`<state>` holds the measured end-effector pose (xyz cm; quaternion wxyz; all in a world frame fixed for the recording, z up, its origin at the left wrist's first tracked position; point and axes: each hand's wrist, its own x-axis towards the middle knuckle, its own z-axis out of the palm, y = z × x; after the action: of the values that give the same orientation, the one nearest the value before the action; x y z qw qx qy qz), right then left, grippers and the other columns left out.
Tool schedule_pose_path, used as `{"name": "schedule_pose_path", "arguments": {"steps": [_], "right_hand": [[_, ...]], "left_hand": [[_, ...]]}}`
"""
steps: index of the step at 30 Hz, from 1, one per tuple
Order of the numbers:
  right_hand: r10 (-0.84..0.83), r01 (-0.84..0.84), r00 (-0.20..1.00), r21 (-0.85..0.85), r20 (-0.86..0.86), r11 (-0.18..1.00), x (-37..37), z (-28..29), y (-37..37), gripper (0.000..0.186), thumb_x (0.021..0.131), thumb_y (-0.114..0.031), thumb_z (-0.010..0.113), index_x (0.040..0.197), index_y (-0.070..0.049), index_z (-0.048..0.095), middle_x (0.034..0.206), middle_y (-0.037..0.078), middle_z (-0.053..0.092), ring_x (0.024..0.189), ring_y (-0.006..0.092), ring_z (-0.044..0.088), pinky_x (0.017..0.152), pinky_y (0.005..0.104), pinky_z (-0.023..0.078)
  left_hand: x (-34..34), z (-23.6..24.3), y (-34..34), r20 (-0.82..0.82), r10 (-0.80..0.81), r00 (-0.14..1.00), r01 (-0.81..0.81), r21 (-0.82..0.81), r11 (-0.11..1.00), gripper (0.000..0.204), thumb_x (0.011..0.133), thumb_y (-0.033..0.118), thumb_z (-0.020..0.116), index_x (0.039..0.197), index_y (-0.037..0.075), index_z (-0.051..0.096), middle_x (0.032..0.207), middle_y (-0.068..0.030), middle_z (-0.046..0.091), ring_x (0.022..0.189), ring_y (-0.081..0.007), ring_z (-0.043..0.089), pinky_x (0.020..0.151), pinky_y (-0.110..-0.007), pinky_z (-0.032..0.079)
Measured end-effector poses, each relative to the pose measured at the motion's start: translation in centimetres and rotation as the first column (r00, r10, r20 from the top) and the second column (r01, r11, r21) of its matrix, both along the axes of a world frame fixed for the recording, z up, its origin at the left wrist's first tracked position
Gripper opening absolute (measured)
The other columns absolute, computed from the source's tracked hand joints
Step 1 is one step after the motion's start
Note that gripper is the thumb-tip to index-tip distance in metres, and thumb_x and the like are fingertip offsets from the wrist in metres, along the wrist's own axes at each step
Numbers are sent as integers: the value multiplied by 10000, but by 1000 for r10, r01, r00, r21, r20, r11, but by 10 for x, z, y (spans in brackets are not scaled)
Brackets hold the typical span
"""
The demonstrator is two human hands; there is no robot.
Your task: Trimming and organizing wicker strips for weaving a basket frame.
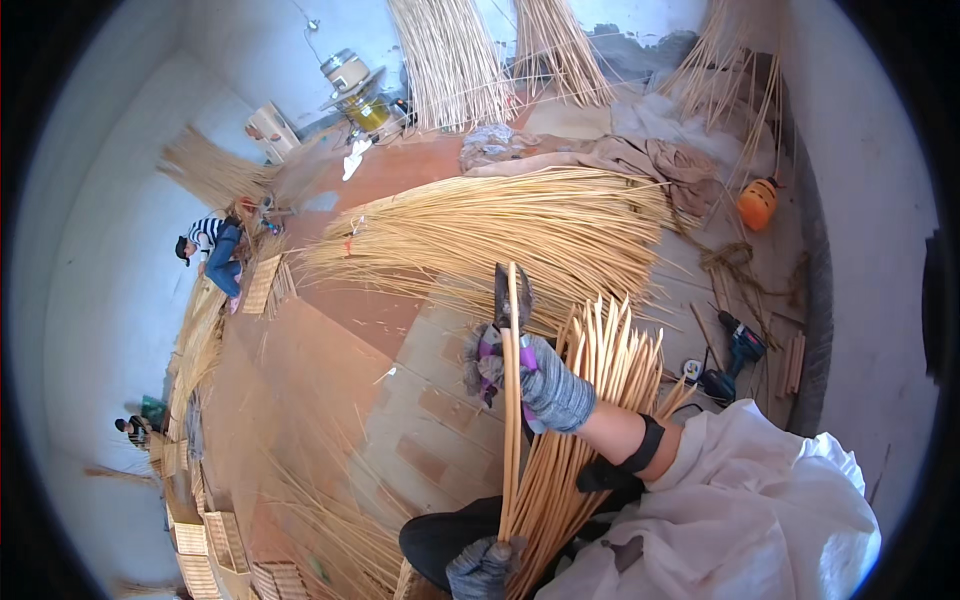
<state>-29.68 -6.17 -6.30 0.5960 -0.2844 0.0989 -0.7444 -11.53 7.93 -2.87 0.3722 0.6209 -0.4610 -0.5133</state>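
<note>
Both my hands wear grey knitted gloves. My right hand [556, 385] grips purple-handled pruning shears [512, 298], whose dark blades stand at the upper ends of a few slender peeled rods [509, 430]. Whether the blades touch the rods I cannot make out. Low in the picture, my left hand [482, 570] is closed round the lower part of these rods, which stand nearly upright in view. Beside them a thick bundle of similar rods [590, 400] leans across my lap, partly hidden by my right forearm. White cloth [730, 500] covers my right side.
A large sheaf of long rods [520, 220] lies on the floor ahead. To the right are a cordless drill [742, 345], a tape measure [692, 370] and an orange rounded object [758, 203]. Two people [222, 250] work at far left, near woven baskets [225, 540].
</note>
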Motion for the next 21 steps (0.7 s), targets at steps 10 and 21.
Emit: {"name": "schedule_pose_path", "arguments": {"steps": [10,21], "right_hand": [[-43,76,976,149,-212,986,-3,-9,-5,191,773,-136,568,919,-45,484,756,-7,488,642,74,477,567,198,415],[386,-377,907,-81,171,923,-1,-25,2,198,815,-153,489,940,1,486,835,56,537,696,119,545,564,224,476]], "left_hand": [[21,-19,4,41,-143,989,143,19,990,251,767,281,578,732,33,580,561,23,481,476,-66,412,427,-184,316],[9,-25,3,46,8,999,-3,-113,994,285,776,323,556,710,46,555,525,17,473,442,-59,410,397,-187,309]]}}
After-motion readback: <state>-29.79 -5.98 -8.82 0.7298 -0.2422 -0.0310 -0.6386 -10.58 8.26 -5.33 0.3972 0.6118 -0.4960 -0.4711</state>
